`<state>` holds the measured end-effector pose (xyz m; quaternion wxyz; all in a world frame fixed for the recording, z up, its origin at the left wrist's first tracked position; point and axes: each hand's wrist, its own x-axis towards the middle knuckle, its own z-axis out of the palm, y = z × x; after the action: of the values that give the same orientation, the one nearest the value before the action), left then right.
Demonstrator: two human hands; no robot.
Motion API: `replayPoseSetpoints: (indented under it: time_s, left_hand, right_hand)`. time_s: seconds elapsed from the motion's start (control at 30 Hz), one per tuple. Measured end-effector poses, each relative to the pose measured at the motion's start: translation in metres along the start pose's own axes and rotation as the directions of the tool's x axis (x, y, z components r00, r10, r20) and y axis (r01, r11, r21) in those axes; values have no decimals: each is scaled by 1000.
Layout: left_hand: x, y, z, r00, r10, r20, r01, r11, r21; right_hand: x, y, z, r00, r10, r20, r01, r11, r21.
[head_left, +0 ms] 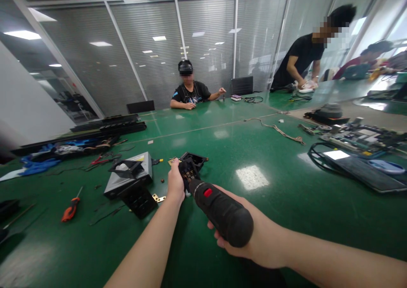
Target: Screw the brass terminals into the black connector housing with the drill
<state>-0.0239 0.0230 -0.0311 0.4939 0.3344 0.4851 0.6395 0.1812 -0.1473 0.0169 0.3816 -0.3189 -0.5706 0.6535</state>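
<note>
My right hand (pixel 251 224) is wrapped round a black cordless screwdriver (pixel 222 211) with a red button on top. Its tip points away from me and meets a small black part with copper-coloured contacts (pixel 190 171). My left hand (pixel 175 182) grips that black part from its left side, thumb up. Behind it lies an open black housing (pixel 197 158). Left of my left hand are a black plastic cover (pixel 139 199) and small brass strips (pixel 159 198). Exactly where the bit touches is hidden by the tool's nose.
A grey metal box (pixel 146 165) with a black bracket stands to the left, near an orange screwdriver (pixel 70 209). Circuit boards (pixel 365 137) and a dark flat panel (pixel 365 169) lie right. One person (pixel 193 92) sits opposite; another (pixel 299 61) leans over the green table (pixel 219 129).
</note>
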Motion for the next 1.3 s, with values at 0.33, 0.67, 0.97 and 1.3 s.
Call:
replayPoseSetpoints:
  time_s: [0.33, 0.67, 0.97, 1.3]
  left_hand:
    - [-2, 4, 1, 995, -97, 18, 98, 993, -68]
    - [-8, 12, 7, 987, -158, 26, 159, 986, -41]
    - [-2, 5, 2, 993, -118, 22, 118, 993, -21]
    - [-1, 4, 3, 994, -109, -11, 109, 994, -15]
  right_hand:
    - [-3, -4, 1, 998, -57, 24, 57, 998, 8]
    - [-2, -13, 6, 1000, -1, 24, 0, 999, 34]
    - [-2, -17, 7, 1000, -13, 16, 12, 999, 41]
    - [-3, -16, 5, 999, -25, 23, 24, 1000, 14]
